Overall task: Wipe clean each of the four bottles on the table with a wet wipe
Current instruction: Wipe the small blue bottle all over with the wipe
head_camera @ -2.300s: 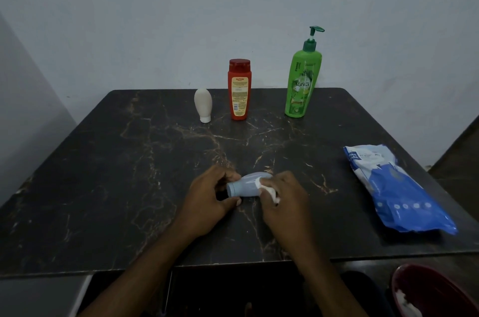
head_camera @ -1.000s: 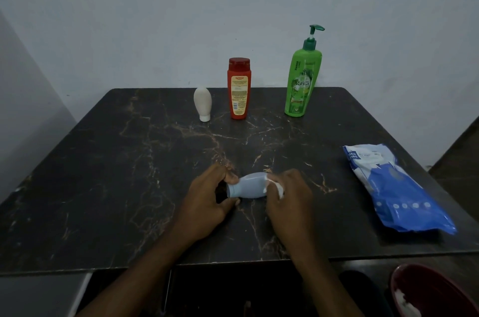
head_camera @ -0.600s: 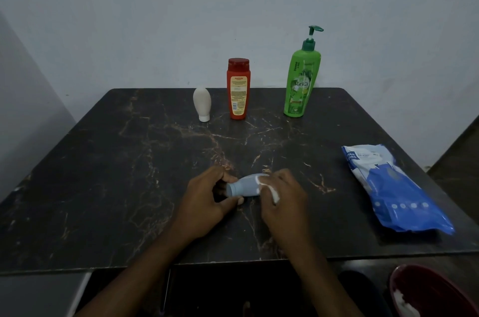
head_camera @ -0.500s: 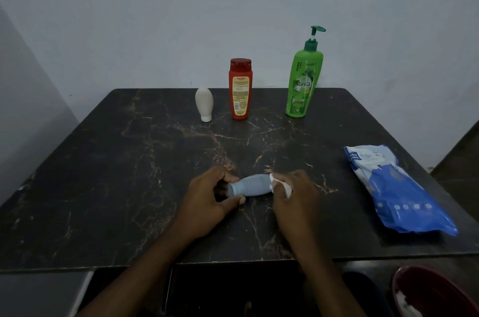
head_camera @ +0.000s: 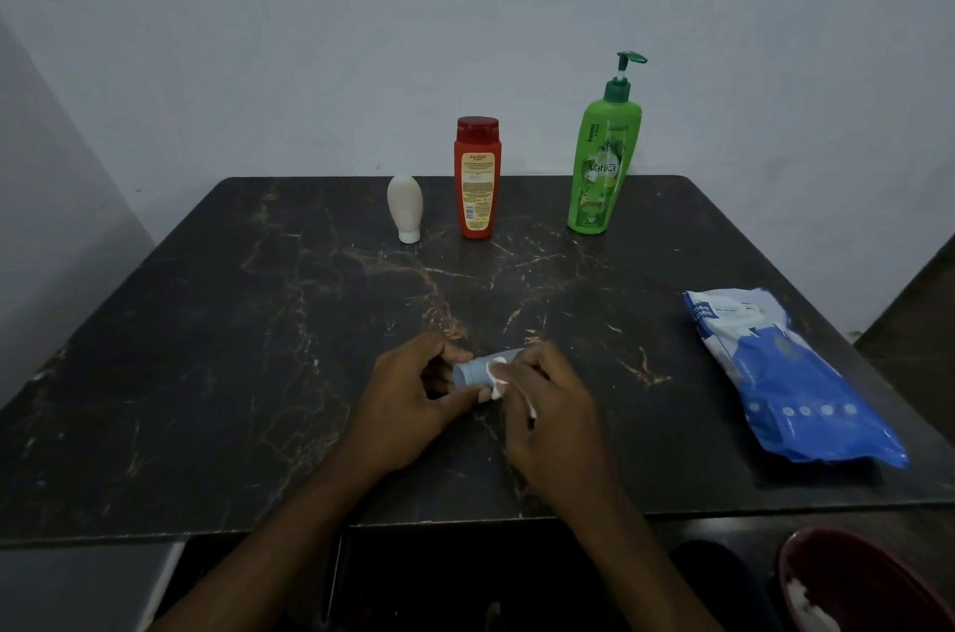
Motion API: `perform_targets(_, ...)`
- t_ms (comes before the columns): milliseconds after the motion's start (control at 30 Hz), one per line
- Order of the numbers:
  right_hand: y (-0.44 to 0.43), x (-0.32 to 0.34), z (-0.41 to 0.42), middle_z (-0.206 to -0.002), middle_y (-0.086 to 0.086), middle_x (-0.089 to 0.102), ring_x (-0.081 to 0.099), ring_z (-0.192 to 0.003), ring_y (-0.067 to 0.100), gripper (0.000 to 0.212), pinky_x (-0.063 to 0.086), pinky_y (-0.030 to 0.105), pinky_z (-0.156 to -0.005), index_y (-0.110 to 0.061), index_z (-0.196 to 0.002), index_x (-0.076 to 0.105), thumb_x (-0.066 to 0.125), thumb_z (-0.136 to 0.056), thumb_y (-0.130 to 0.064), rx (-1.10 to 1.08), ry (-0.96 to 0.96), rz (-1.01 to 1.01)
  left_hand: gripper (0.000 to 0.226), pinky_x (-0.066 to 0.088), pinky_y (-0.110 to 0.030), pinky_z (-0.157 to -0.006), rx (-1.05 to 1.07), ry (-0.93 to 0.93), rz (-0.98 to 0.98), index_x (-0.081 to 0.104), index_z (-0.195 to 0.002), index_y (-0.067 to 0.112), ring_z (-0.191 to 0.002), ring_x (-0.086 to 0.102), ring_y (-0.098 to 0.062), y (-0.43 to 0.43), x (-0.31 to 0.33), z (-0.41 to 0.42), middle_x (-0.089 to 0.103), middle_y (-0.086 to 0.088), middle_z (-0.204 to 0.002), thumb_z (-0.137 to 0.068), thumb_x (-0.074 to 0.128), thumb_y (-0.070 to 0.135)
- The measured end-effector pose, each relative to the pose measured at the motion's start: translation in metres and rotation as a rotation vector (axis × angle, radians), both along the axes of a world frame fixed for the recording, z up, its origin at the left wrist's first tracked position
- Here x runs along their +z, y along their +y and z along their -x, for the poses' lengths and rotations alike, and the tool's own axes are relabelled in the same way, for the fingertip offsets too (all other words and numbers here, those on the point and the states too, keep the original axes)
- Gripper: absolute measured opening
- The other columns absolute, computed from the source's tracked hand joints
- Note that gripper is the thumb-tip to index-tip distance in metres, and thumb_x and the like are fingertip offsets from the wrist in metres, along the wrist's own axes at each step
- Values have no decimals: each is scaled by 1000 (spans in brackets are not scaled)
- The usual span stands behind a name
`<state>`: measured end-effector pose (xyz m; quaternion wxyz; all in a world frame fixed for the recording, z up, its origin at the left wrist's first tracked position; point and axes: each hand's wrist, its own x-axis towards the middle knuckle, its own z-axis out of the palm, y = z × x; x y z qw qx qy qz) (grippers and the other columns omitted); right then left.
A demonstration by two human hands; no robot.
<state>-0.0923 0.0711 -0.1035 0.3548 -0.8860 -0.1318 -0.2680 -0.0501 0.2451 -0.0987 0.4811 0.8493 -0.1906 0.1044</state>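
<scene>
A small pale blue bottle lies on its side near the front middle of the dark marble table. My left hand grips its left end. My right hand holds a white wet wipe wrapped over the bottle's right part, which it hides. At the back of the table stand a small white bottle upside down on its cap, a red bottle and a tall green pump bottle.
A blue and white wet-wipe pack lies at the table's right side. A dark red bin with white wipes inside sits below the front right corner. A wall stands right behind the table.
My right hand has slid the wipe leftward along the blue bottle, so it now covers more of it. My left hand keeps its grip on the left end.
</scene>
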Motion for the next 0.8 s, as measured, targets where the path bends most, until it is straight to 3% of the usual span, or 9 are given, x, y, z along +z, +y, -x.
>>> perform_targets(167,-14,-2,-10,-96,-3,56,58,-82,12,17,39,13,-69,-15,-91,69,59,-86,-3,-315,192,-195,37,59,-25,-81,-37,-23,-44,68,-101,22,-97,68,-4,3,0,0,69,14,-106,-72,91,15)
perform_targets(300,-15,-2,-14,-98,1,59,58,-86,16,14,36,19,-74,-14,-94,69,60,-87,-6,-402,261,-250,41,58,-26,-85,-89,-84,-109,64,-103,23,-104,65,-4,6,1,-1,65,14,-112,-73,89,10)
perform_targets(500,-6,1,-7,-97,-6,53,50,-78,-2,14,38,4,-74,-12,-96,68,59,-90,-4,-249,99,-131,37,53,-26,-82,-142,-194,-195,60,-100,19,-104,60,-7,1,2,3,58,12,-112,-76,82,5)
perform_targets(667,-1,2,-2,-98,0,54,56,-87,11,19,48,21,-76,-4,-104,70,56,-92,-1,88,-49,-58,30,50,-22,-78,-152,-255,-277,62,-100,14,-98,55,-4,-3,-1,7,50,7,-112,-79,76,-3)
perform_targets(733,-2,3,-1,-99,0,55,57,-88,10,20,47,18,-76,-6,-105,71,58,-91,-1,86,-49,-62,26,51,-21,-78,-159,-296,-288,63,-100,12,-97,54,-4,-3,0,8,49,5,-113,-81,73,-3)
perform_targets(800,-8,2,-4,-100,-4,55,57,-87,9,21,43,9,-75,-11,-105,71,60,-90,-3,-74,7,-113,24,52,-21,-76,-167,-336,-307,64,-101,10,-96,54,-6,-4,2,10,49,4,-115,-82,73,-2)
